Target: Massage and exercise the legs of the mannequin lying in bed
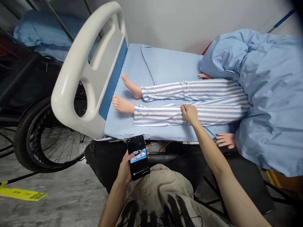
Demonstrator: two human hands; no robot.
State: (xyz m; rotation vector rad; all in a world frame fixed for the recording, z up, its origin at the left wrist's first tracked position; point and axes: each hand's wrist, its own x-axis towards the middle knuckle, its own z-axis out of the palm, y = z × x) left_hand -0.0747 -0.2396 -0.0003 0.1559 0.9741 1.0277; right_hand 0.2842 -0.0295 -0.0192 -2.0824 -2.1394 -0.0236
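My left hand (126, 167) is wrapped round a black smartphone (137, 171), held upright over my lap, with a video picture on its screen. My right hand (189, 113) lies across the knee of the near leg, its fingers curled closed on the blue-and-white striped pajama trousers (161, 114). The legs belong to what looks like a care-training manikin lying on its back. Its bare feet (124, 104) point toward the footboard. A blue quilt (267, 94) hides its upper body; one manikin hand (226, 140) sticks out at the near edge.
The bed has a pale blue sheet (165, 63) and a white plastic footboard (68, 78) at the left. Beyond that stands a wheelchair with a large spoked wheel (52, 135). A yellow tag (23, 194) hangs at lower left. A black seat (246, 179) is at lower right.
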